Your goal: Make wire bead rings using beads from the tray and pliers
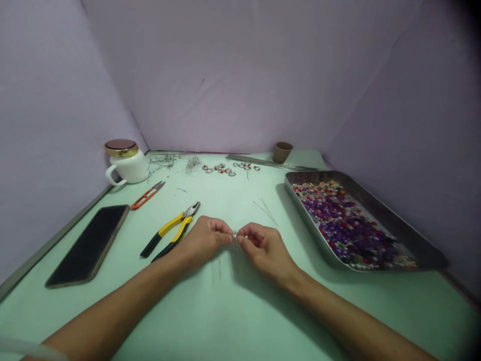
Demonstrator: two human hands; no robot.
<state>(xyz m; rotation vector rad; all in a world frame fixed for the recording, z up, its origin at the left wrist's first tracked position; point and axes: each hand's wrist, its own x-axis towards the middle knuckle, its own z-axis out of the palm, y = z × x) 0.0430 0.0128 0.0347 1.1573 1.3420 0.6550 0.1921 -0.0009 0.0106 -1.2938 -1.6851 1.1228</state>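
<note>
Between my two hands, above the middle of the table, is a small cluster of pale beads [235,234] with thin wire hanging below it. My left hand [210,238] pinches the cluster from the left, thumb against forefinger. From the right, my right hand [265,248] grips it in the same way, and its fingertips almost meet the left ones. The fingers partly cover the beads. Left of my left hand lie pliers [176,228] with yellow and black handles. A few loose wire pieces [266,211] rest just beyond my right hand.
A metal tray [311,235] of mixed beads stands at right. To the left lie a phone [90,245] and red thread snips [148,195], with a lidded white mug [131,167] behind. Farther back are beaded rings [220,169], wire scraps [165,160], long wires [263,161] and a brown cup [282,152].
</note>
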